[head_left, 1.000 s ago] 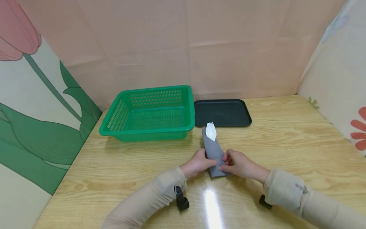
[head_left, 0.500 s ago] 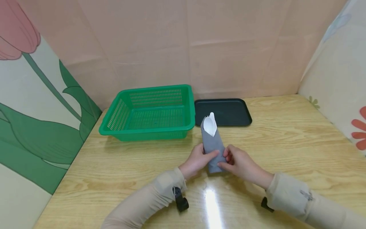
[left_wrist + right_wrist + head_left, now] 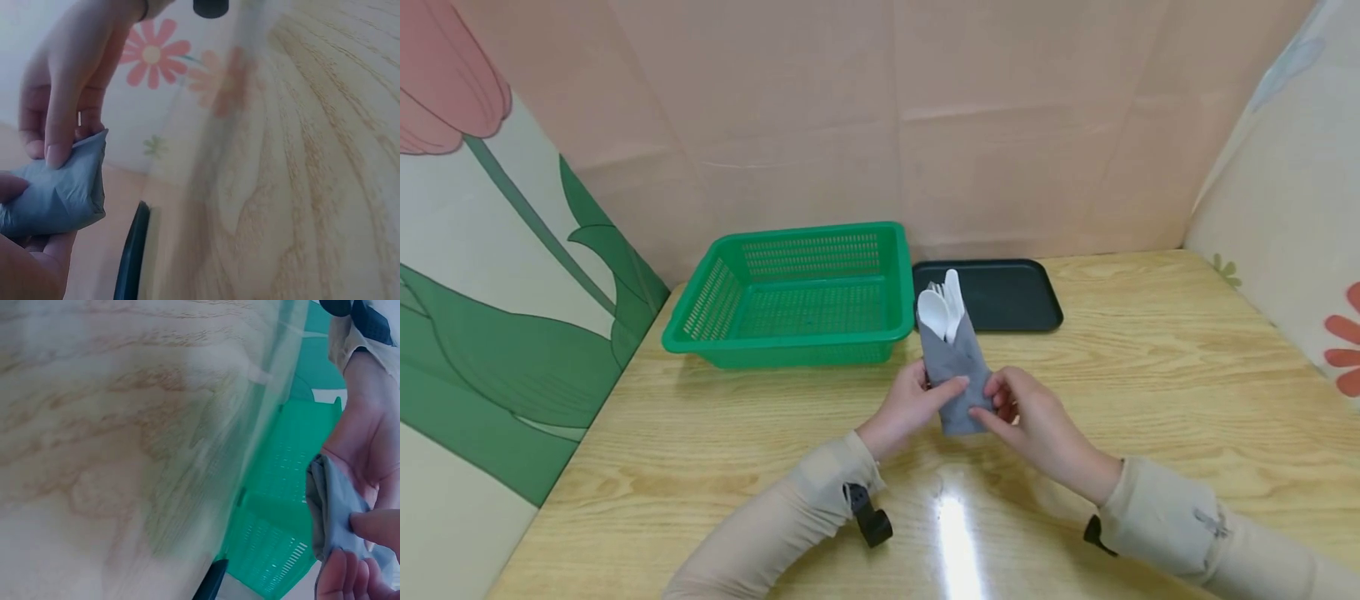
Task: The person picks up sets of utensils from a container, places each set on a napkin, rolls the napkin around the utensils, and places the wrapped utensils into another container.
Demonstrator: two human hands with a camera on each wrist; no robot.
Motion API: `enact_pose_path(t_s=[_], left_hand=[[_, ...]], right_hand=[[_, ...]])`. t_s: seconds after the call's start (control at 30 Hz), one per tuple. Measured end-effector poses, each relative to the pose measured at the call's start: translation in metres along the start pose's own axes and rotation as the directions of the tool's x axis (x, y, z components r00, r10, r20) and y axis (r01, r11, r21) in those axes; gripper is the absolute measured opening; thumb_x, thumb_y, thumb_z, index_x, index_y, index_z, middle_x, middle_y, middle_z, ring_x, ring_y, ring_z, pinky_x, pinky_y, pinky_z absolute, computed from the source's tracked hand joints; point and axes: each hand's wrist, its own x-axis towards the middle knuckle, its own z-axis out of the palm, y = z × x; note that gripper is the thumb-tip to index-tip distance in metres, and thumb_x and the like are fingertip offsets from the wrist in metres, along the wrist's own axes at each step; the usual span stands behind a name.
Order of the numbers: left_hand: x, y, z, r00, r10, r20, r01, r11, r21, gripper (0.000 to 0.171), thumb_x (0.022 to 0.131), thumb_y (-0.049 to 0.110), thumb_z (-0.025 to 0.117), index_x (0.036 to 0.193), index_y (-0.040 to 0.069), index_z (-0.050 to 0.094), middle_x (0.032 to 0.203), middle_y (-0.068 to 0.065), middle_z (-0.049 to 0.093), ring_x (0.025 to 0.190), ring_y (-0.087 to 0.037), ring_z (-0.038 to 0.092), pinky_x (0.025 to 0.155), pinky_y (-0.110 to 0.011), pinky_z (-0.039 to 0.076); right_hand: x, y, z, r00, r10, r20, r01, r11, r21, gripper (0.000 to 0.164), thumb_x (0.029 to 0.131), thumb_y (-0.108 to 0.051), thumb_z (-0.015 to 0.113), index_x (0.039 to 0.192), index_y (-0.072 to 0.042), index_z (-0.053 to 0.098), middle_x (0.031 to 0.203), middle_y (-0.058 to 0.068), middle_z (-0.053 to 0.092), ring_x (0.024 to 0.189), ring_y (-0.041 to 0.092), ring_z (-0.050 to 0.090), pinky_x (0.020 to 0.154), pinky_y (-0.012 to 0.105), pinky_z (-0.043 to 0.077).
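Observation:
A grey napkin [image 3: 953, 360] is folded round white cutlery, held up off the table between both hands. Out of its top stick a white spoon [image 3: 933, 312], a white knife [image 3: 953, 292] and the tines of a fork [image 3: 936, 288] behind the spoon. My left hand [image 3: 912, 407] grips the bundle from its left side, thumb across the front. On the lower right edge, my right hand [image 3: 1037, 429] pinches the napkin between thumb and fingers. The layered bottom end of the napkin [image 3: 334, 509] shows in the right wrist view; both wrist views hide the cutlery.
A green plastic basket [image 3: 805, 340] stands at the back left of the wooden table [image 3: 1150, 375]. Right beside it lies a black tray [image 3: 1007, 296], partly behind the cutlery tips. A patterned cloth wall [image 3: 1045, 167] closes off the back.
Both hands have lifted the napkin bundle up and slightly left, and turned it. Only the fork end showed clearly at first; now spoon, knife and fork tips are seen.

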Motion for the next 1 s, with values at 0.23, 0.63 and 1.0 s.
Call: enact_pose_path(t_s=[0.23, 0.63, 1.0], left_hand=[[-0.0012, 0.0027, -0.0006, 0.999, 0.033, -0.021, -0.034, 0.999, -0.04, 0.035, 0.089, 0.017, 0.062, 0.121, 0.005, 0.056, 0.123, -0.012, 0.062, 0.112, -0.019, 0.059, 0.099, -0.036, 0.046], [-0.0033, 0.0042, 0.0005, 0.997, 0.022, -0.069, -0.026, 0.998, -0.065, 0.037, 0.089, 0.018, 0.063, 0.123, 0.006, 0.054, 0.124, -0.01, 0.061, 0.112, -0.017, 0.059, 0.096, -0.033, 0.048], [-0.0038, 0.003, 0.001, 0.998, 0.051, -0.045, -0.053, 0.998, -0.037, 0.037, 0.089, 0.017, 0.063, 0.123, 0.004, 0.055, 0.124, -0.012, 0.061, 0.114, -0.021, 0.058, 0.097, -0.037, 0.047]], right_hand=[[-0.0005, 0.0015, 0.0045, 0.993, -0.022, -0.118, 0.022, 1.0, 0.0, 0.03, 0.076, -0.002, 0.074, 0.094, -0.001, 0.051, 0.082, 0.005, 0.053, 0.069, 0.008, 0.047, 0.058, 0.021, 0.05], [0.0003, 0.0032, 0.0093, 0.98, -0.007, -0.197, 0.006, 1.0, -0.008, 0.032, 0.076, -0.003, 0.075, 0.099, 0.002, 0.054, 0.085, 0.009, 0.057, 0.075, 0.014, 0.055, 0.062, 0.027, 0.052], [0.0014, 0.0047, 0.0058, 0.991, 0.082, -0.108, -0.079, 0.996, 0.034, 0.024, 0.081, -0.007, 0.071, 0.101, 0.002, 0.063, 0.085, 0.01, 0.066, 0.074, 0.016, 0.06, 0.064, 0.026, 0.053]])
